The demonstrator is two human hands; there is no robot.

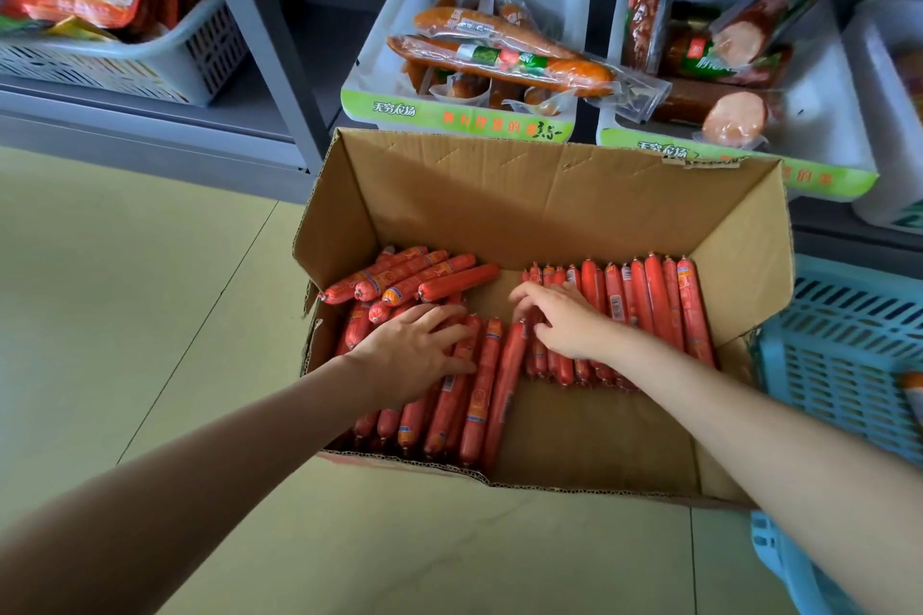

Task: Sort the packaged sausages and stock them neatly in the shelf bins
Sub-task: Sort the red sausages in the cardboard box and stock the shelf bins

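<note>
Cardboard box (524,195): brown corrugated board, flaps up, torn rough along the near edge, standing on a pale tiled floor (125,290).

Sausages (479,390): slim red-orange cylinders in glossy film, pinched ends, small yellow labels. One batch lies in a packed row under and just nearer than the left hand; a second row (659,305) lies under and to the right of the right hand; a loose slanted heap (409,280) sits just beyond the left hand.

Left hand (414,350): palm down, fingers spread flat, pressing on the tops of the near row; nothing enclosed.

Right hand (564,320): palm down, fingers (524,297) curled loosely, tips touching sausages at the gap between the two rows; whether any is pinched cannot be told.

Shelf bins, beyond both hands: white smooth plastic bin (389,65) with green label strip, holding long orange sausages in clear vacuum pouches; beside it a second white bin (824,130) with thick dark-red sausage chunks, cut faces showing.

Blue plastic lattice crate (844,345): right of the right forearm, touching the box.

Grey slotted basket (150,60): far left of the left hand, holding glossy red packets.
</note>
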